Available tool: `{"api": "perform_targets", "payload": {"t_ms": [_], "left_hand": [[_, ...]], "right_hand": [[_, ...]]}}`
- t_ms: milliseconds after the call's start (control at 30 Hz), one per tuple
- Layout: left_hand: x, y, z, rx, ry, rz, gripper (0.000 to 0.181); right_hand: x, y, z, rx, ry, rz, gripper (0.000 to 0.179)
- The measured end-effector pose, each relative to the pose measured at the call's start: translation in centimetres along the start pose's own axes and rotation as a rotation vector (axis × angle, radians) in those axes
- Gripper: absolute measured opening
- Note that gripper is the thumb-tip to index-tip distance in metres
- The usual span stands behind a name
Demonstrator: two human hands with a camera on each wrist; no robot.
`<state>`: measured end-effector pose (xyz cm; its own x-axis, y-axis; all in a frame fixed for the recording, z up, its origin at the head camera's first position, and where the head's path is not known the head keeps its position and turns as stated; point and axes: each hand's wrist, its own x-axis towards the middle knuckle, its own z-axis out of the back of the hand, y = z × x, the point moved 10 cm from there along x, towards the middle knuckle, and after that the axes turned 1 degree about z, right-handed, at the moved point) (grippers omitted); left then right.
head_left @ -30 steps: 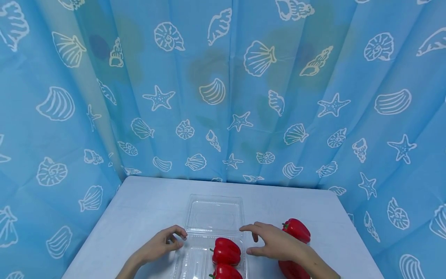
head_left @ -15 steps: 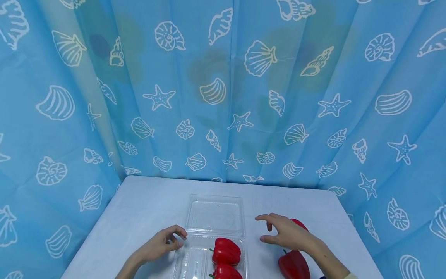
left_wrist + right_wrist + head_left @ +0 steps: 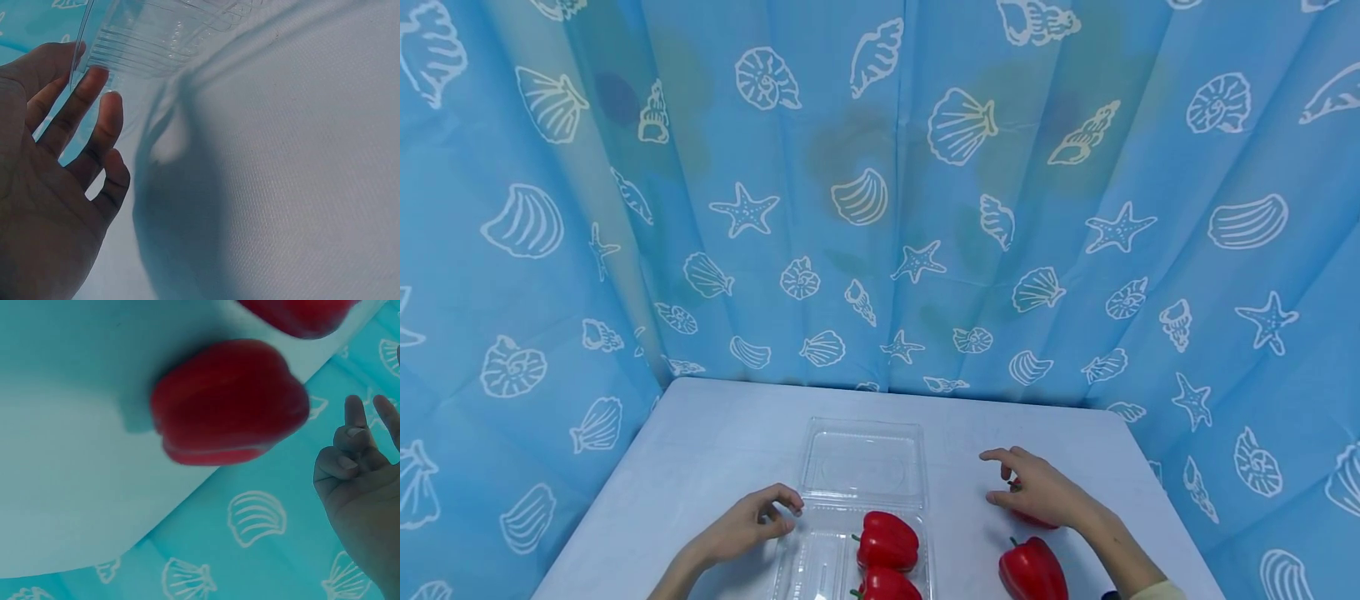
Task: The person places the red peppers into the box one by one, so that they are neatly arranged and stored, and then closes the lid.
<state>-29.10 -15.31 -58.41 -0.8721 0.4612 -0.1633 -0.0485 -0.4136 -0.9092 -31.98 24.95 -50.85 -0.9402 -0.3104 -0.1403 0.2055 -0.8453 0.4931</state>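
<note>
A clear plastic clamshell container lies open, holding two red bell peppers, a rear one and a front one, in its right side. My left hand grips the container's left edge; the left wrist view shows its fingertips at the thin plastic rim. On the right, my right hand hovers over a red bell pepper, partly hiding it, with fingers loosely bent and nothing held. Another red bell pepper lies nearer to me. Two peppers, one whole, appear in the right wrist view.
The white table ends at a blue curtain printed with white shells and starfish, which also closes in both sides. A small dark object peeks out beside the right forearm at the bottom edge.
My right hand has moved from beside the container to the right and slightly back, over the far loose pepper, uncovering the nearer one. My left hand and the container have stayed put.
</note>
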Motion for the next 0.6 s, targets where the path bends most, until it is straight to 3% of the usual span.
{"api": "perform_targets", "payload": {"t_ms": [267, 600], "left_hand": [[0.0, -0.1, 0.0, 0.004, -0.002, -0.003, 0.03], [0.1, 0.2, 0.0, 0.002, -0.002, -0.008, 0.029]], "right_hand": [[0.0, -4.0, 1.2, 0.02, -0.04, -0.084, 0.083], [-0.8, -7.1, 0.8, 0.048, 0.01, -0.168, 0.096]]}}
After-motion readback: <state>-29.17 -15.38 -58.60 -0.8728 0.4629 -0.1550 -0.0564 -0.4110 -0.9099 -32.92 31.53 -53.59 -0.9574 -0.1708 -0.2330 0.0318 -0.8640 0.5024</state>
